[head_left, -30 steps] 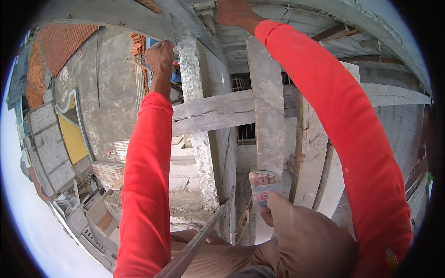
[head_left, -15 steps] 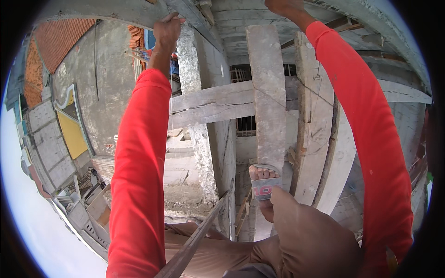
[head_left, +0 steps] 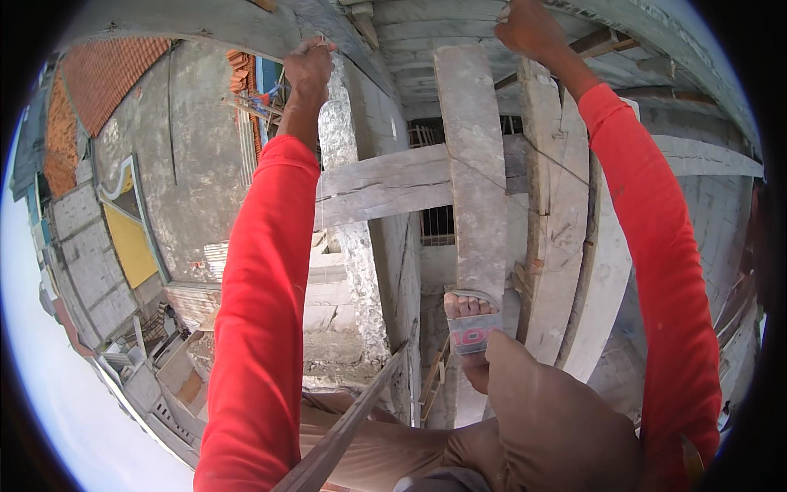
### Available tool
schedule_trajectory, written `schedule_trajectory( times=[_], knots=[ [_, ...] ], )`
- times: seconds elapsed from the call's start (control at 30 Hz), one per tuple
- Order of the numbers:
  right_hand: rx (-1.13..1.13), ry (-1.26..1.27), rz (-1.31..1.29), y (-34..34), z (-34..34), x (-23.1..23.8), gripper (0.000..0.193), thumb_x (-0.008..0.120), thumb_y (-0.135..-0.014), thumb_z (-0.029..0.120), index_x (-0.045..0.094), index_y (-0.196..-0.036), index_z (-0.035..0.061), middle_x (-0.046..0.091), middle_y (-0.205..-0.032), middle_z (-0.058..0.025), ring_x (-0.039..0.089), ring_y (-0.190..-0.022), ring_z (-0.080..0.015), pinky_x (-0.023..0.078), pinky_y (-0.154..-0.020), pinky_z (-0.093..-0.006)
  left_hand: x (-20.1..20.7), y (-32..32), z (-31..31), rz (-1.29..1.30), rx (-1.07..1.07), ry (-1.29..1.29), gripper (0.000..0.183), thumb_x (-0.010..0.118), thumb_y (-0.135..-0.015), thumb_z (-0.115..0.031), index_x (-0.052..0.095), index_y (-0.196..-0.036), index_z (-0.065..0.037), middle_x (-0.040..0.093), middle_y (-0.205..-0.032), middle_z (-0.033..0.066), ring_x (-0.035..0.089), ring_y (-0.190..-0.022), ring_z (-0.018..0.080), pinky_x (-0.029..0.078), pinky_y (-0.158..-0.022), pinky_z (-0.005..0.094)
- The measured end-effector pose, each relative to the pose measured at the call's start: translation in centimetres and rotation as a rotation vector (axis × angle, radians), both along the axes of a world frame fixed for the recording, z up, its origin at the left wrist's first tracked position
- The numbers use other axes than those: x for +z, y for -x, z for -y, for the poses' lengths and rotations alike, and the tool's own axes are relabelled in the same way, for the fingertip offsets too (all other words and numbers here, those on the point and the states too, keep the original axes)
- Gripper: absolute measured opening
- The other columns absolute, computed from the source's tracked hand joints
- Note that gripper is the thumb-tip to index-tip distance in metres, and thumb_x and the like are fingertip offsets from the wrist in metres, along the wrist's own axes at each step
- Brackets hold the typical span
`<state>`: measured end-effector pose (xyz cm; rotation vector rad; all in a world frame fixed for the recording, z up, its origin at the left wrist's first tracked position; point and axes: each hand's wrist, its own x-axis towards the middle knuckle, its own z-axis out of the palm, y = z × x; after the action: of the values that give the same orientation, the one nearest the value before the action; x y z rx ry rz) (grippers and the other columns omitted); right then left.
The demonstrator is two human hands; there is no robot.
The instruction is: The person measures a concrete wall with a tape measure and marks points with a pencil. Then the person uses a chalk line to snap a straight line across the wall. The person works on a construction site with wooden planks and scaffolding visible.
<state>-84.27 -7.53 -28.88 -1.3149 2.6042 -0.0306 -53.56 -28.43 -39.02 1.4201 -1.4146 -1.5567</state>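
My left hand [head_left: 309, 70] is raised at the upper left, its fingers pinched together just below a concrete beam [head_left: 205, 23]. From it hangs a thin pale string [head_left: 322, 197], in front of the rough concrete column [head_left: 340, 148]. Farther right, my right hand [head_left: 529, 31] is up at the top edge with its fingers curled closed. A small pale bit shows at its fingertips, too little to name. My sandalled foot [head_left: 471, 316] rests on a long wooden plank [head_left: 471, 164].
A crosswise timber [head_left: 385, 184] passes under the plank. Other boards [head_left: 557, 246] stand to its right, with gaps and a deep drop between. A slanting wooden pole [head_left: 352, 418] crosses near my legs. Tiled roofs [head_left: 115, 74] and a weathered wall [head_left: 197, 123] lie left.
My left hand has shifted slightly right and down, and the string has moved right with it. My right hand has come down and a little right. My foot stays on the plank.
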Motion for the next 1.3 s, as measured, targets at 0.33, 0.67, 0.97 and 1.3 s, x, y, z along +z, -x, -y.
schedule_trajectory(
  times=[0.33,0.67,0.97,1.3],
  knots=[
    [-0.004,0.057,0.131,-2.8,-5.4,0.3,0.040,0.069,-0.087,0.026,0.072,-0.118,0.0006,0.077,-0.116,-0.0233,0.072,-0.113,-0.0436,0.057,-0.098,-0.0520,1.4,0.4,-2.0,-0.088,0.047,-0.130,0.019,0.061,-0.096,0.000,0.070,-0.111,0.005,0.079,-0.095,0.0166,0.062,-0.066,0.0121,0.049,-0.055,0.0257],
    [-0.022,-0.038,0.149,-7.7,-10.2,1.6,0.040,0.072,-0.084,0.022,0.071,-0.117,-0.0001,0.074,-0.119,-0.0247,0.071,-0.113,-0.0429,0.058,-0.096,-0.0504,1.6,0.5,-2.0,0.067,-0.003,-0.083,0.017,0.064,-0.099,-0.004,0.073,-0.109,0.005,0.079,-0.096,0.0142,0.065,-0.070,0.0123,0.052,-0.060,0.0246],
    [0.218,0.050,0.499,-19.5,-12.0,2.5,0.026,0.068,-0.080,0.015,0.073,-0.099,-0.0022,0.074,-0.102,-0.0243,0.073,-0.098,-0.0426,0.058,-0.088,-0.0503,2.4,0.8,-4.6,-0.113,0.153,0.016,0.026,0.061,-0.100,-0.001,0.064,-0.124,0.007,0.075,-0.108,0.0169,0.073,-0.076,0.0190,0.058,-0.062,0.0312],
    [0.569,0.076,0.977,-25.7,-1.4,8.4,0.013,0.058,-0.070,0.002,0.054,-0.063,-0.0087,0.050,-0.063,-0.0229,0.050,-0.060,-0.0338,0.040,-0.058,-0.0471,1.1,-2.9,-9.3,0.017,-0.032,0.572,0.043,0.070,-0.105,-0.023,0.064,-0.142,-0.003,0.064,-0.141,0.0180,0.076,-0.090,0.0230,0.061,-0.084,0.0349]
  ],
)
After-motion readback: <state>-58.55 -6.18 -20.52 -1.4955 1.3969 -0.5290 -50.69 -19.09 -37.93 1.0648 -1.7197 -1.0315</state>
